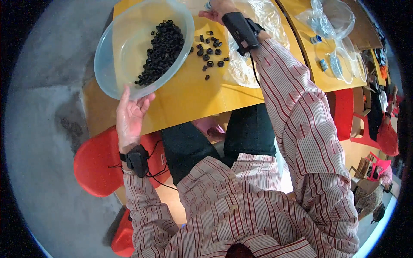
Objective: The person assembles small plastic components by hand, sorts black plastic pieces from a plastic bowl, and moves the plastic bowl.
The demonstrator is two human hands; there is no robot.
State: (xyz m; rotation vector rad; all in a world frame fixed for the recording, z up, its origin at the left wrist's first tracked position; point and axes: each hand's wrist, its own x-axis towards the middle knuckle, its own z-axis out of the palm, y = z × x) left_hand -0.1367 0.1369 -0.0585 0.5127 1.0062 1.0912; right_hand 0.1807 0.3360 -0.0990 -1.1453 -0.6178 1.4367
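A wide, pale translucent plastic basin (103, 71) sits at the left end of the yellow table, partly past its edge. Small black ring-shaped parts (163, 51) are heaped toward its right side. My left hand (132, 114), palm up, has its thumb at the near rim and its fingers curled at the basin's underside, gripping it. More loose black parts (209, 51) lie scattered on the table to its right. Beyond them is my right hand (218, 9), partly cut off by the top edge. A small blue-and-white piece (208, 5) shows by its fingers; whether it is held is unclear.
Clear plastic bags (243, 64) lie right of the loose parts. On the adjoining yellow table (307, 64) are small blue-and-white items (316, 39), clear tubs (342, 64) and another bag (337, 19). Red stools (97, 161) stand at the left; another person's red garment (387, 137) shows far right.
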